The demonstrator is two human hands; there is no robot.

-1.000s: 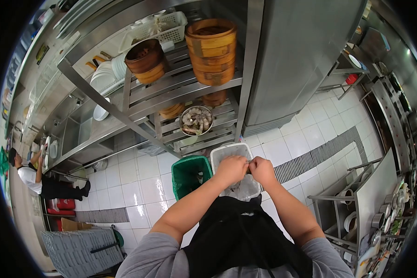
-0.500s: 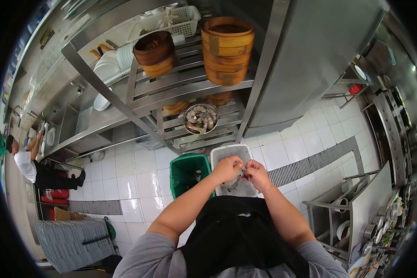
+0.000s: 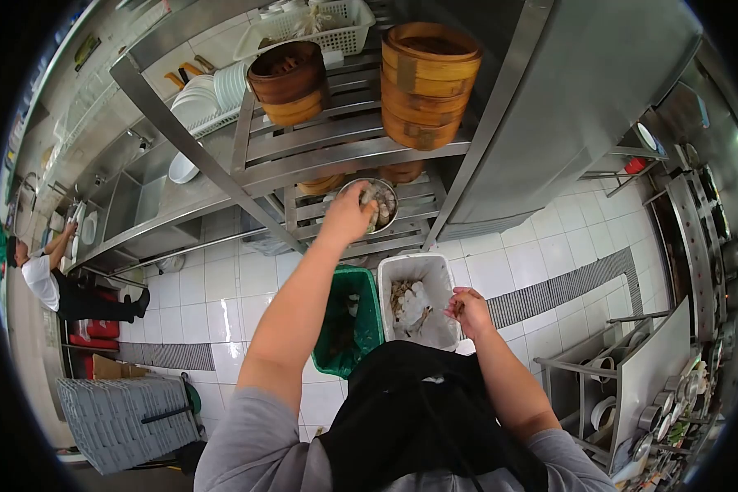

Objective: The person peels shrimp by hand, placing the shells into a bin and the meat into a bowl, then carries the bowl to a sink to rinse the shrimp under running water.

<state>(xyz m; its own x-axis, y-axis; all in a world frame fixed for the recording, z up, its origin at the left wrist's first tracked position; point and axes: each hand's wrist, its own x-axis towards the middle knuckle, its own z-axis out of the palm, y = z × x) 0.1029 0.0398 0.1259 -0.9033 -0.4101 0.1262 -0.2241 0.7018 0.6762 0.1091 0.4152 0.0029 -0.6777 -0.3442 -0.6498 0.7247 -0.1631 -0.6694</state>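
My left hand (image 3: 347, 216) reaches to a round metal bowl (image 3: 394, 215) on the lower shelf. Its fingers close around a shrimp among the grey shrimp (image 3: 380, 197) there. Beside the right rim of a white bin (image 3: 439, 283), my right hand (image 3: 469, 312) hangs with fingers curled together; anything in them is too small to name. Inside that bin lie a pale translucent clump (image 3: 413, 303) and brownish bits that look like shells. Touching it on the left stands a green-lined bin (image 3: 367, 328) with a few scraps inside.
Bamboo steamers (image 3: 426, 90) and a white basket (image 3: 348, 33) occupy the upper shelf of the metal rack (image 3: 353, 164). A steel cabinet (image 3: 582, 107) rises at right. Far left, another person (image 3: 49, 279) works at the sinks. Grey folded crates (image 3: 127, 418) stand lower left.
My hands were together over the white bin. The left has gone up and forward to the bowl, while the right has shifted slightly right, to the bin's edge.
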